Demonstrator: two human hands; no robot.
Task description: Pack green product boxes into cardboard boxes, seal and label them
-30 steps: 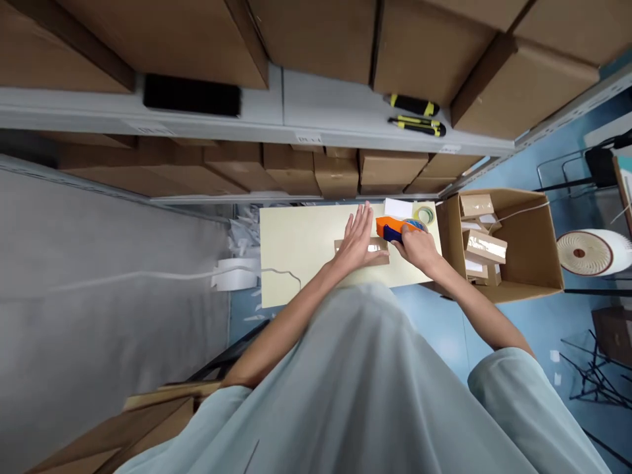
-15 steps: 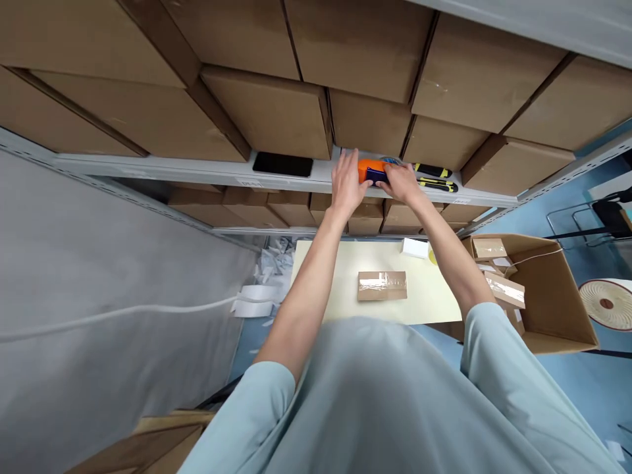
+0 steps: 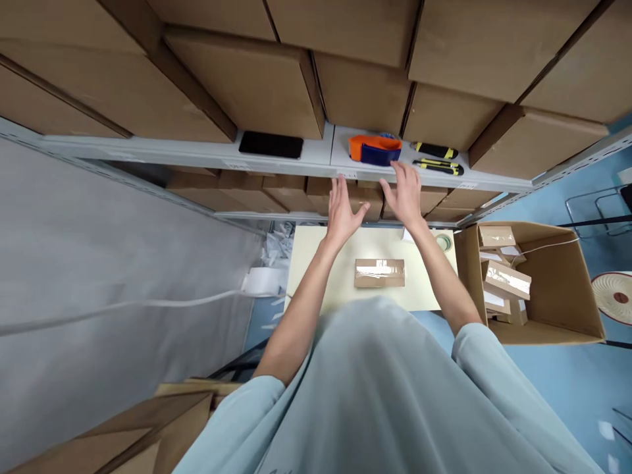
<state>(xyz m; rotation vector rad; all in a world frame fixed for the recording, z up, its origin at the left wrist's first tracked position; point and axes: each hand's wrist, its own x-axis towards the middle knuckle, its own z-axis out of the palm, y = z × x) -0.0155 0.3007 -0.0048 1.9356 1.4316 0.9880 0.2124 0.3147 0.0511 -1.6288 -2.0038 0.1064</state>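
Both hands have drawn back from the orange-and-blue tape dispenser (image 3: pixel 375 151), which lies on the smooth grey shelf (image 3: pixel 318 153). Nearest, a soft, pale-blue shirt (image 3: pixel 385 395) rounds toward the flat cream table (image 3: pixel 340 284); on it lies a small oblong cardboard box (image 3: pixel 379 273), sealed with glossy clear tape. Beyond, the left hand (image 3: pixel 344 214) is empty, thumb spread; the right hand (image 3: pixel 405 196) is open too, its fingertips close to the dispenser, contact unclear. Beside the dispenser lie a slim, black smartphone (image 3: pixel 271 145) and yellow-and-black utility knives (image 3: pixel 438 151), before matte cardboard cartons (image 3: pixel 363 92).
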